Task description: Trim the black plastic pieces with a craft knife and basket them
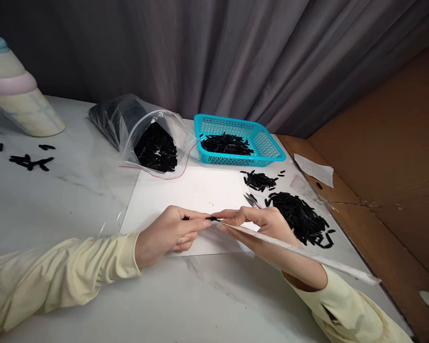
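A small black piece (210, 218) sits over the near part of the white sheet (196, 190), pinched by the left hand (164, 238); its fingers steady one end, seemingly leaving the other exposed to the slim white tool (307, 252). The right hand (262, 224), over the sheet's near right side, grips that tool between thumb and fingers, its shaft slanting back above the forearm. Both wrists angle inward, probably for fine control. Beyond the sheet, an open bag (128, 126) faces the hands, presumably for easy reach; the blue basket (243, 160) lies past its far right corner, a large black pile (300, 219) to its right.
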Motion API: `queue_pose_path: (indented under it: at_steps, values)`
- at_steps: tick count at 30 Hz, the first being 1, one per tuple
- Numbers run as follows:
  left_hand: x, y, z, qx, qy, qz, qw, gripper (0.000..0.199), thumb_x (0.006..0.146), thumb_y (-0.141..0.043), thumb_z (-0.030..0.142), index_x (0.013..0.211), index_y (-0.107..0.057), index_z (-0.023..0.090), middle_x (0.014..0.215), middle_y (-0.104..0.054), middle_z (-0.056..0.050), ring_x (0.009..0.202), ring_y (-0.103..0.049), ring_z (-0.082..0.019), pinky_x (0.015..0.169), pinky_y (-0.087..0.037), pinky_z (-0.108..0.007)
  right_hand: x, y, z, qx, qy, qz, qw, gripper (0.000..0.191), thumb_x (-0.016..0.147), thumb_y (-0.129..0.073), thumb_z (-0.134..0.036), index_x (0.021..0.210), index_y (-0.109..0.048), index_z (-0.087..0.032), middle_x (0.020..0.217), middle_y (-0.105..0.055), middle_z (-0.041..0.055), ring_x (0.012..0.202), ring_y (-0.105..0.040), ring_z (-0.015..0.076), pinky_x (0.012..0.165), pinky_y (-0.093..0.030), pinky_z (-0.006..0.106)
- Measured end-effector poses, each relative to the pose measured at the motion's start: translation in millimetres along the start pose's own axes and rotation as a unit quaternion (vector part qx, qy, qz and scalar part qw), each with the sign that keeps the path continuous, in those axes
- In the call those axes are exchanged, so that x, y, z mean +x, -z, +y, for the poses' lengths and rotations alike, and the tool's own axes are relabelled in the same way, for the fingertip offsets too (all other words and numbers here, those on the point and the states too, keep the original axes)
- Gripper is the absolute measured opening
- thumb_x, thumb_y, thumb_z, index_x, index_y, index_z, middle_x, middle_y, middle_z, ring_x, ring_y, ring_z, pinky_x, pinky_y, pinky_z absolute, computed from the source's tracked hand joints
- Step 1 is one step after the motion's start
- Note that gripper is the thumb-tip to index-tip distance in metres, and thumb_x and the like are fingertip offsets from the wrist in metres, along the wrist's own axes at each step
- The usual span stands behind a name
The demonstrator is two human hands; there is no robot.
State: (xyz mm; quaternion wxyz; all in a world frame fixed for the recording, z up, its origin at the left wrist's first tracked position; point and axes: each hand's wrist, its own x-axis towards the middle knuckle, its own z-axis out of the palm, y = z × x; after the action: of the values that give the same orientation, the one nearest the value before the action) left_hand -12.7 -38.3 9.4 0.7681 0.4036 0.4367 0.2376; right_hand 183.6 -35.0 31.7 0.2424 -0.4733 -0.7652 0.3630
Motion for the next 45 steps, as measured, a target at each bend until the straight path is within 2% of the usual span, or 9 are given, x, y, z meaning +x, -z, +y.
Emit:
queue_pose_path:
  at_steps: [5, 9, 13, 17, 20, 25, 31, 39, 45]
  values:
    - [1, -0.2, 1, 0.0, 0.003, 0.003, 1.0, 0.03, 0.082, -0.057, 0.033, 0.098, -0.066, 0.01, 0.041, -0.02, 0.012, 0.037, -0.012, -0.002, 0.037, -0.009, -0.019, -1, -5, 4, -0.066, 0.127, 0.025, 0.989, 0.012, 0.084, -0.055, -0.019, 0.075, -0.062, -0.015, 0.09, -0.072, 0.0044, 0.053, -0.061, 0.008, 0.043, -0.042, 0.016]
    - [1, 1.5, 0, -0.019, 0.003, -0.001, 1.0, 0.026, 0.082, -0.057, 0.032, 0.095, -0.066, 0.011, 0.042, -0.019, 0.012, 0.037, -0.013, -0.002, 0.038, -0.008, -0.019, -2, -12, 11, -0.143, 0.264, 0.045, 0.953, 0.013, 0.088, -0.047, -0.011, 0.095, -0.058, -0.011, 0.092, -0.07, 0.0095, 0.073, -0.066, 0.0128, 0.062, -0.052, 0.021]
    - [3, 4.5, -2, -0.061, 0.01, -0.006, 0.998, 0.018, 0.079, -0.06, 0.027, 0.088, -0.065, 0.012, 0.042, -0.021, 0.012, 0.037, -0.014, -0.001, 0.037, -0.008, -0.019, -1, -17, 17, -0.235, 0.358, 0.059, 0.902, 0.008, 0.085, -0.049, -0.003, 0.087, -0.056, -0.007, 0.103, -0.066, 0.0182, 0.098, -0.063, 0.0221, 0.082, -0.054, 0.032]
    - [6, 5.8, -3, -0.081, 0.028, -0.003, 0.996, 0.014, 0.077, -0.062, 0.026, 0.078, -0.061, 0.012, 0.043, -0.022, 0.012, 0.037, -0.014, -0.001, 0.037, -0.006, -0.018, -1, -21, 20, -0.296, 0.411, 0.072, 0.859, 0.009, 0.085, -0.048, -0.002, 0.08, -0.055, -0.006, 0.1, -0.066, 0.022, 0.099, -0.063, 0.027, 0.08, -0.056, 0.036]
    - [8, 6.1, -3, -0.084, 0.033, -0.004, 0.996, 0.014, 0.078, -0.061, 0.025, 0.075, -0.059, 0.012, 0.043, -0.022, 0.012, 0.037, -0.013, -0.001, 0.037, -0.005, -0.018, 0, -24, 20, -0.309, 0.419, 0.075, 0.851, 0.013, 0.086, -0.047, -0.003, 0.075, -0.053, -0.009, 0.099, -0.066, 0.0229, 0.098, -0.063, 0.0277, 0.076, -0.058, 0.036]
    - [7, 6.3, -3, -0.084, 0.029, 0.0, 0.996, 0.021, 0.08, -0.059, 0.028, 0.066, -0.055, 0.013, 0.043, -0.022, 0.011, 0.037, -0.014, -0.001, 0.037, -0.006, -0.019, -1, -27, 19, -0.273, 0.401, 0.101, 0.869, 0.012, 0.087, -0.043, -0.002, 0.08, -0.05, -0.009, 0.097, -0.066, 0.0221, 0.096, -0.063, 0.0236, 0.082, -0.056, 0.035]
    - [5, 4.3, -2, -0.066, 0.025, -0.011, 0.997, 0.019, 0.082, -0.057, 0.03, 0.076, -0.062, 0.012, 0.042, -0.021, 0.011, 0.036, -0.014, -0.001, 0.037, -0.007, -0.019, -3, -30, 29, -0.225, 0.357, 0.112, 0.9, 0.011, 0.09, -0.04, -0.006, 0.09, -0.05, -0.012, 0.102, -0.065, 0.0191, 0.097, -0.063, 0.0212, 0.079, -0.056, 0.031]
    - [6, 4.4, -3, -0.047, 0.025, -0.011, 0.998, 0.025, 0.081, -0.06, 0.032, 0.092, -0.063, 0.01, 0.041, -0.021, 0.013, 0.035, -0.013, -0.001, 0.038, -0.007, -0.019, -3, -19, 23, -0.038, 0.111, 0.155, 0.981, 0.013, 0.086, -0.055, -0.019, 0.074, -0.05, -0.019, 0.1, -0.07, 0.0076, 0.086, -0.068, 0.0182, 0.072, -0.054, 0.027]
    - [5, 4.9, -2, -0.048, 0.024, -0.02, 0.998, 0.028, 0.081, -0.061, 0.03, 0.097, -0.061, 0.007, 0.039, -0.022, 0.013, 0.035, -0.012, -0.001, 0.037, -0.007, -0.02, -3, -3, 14, 0.107, 0.016, 0.034, 0.993, 0.024, 0.08, -0.063, -0.026, 0.064, -0.047, -0.019, 0.099, -0.07, 0.0071, 0.099, -0.064, 0.0228, 0.077, -0.053, 0.03]
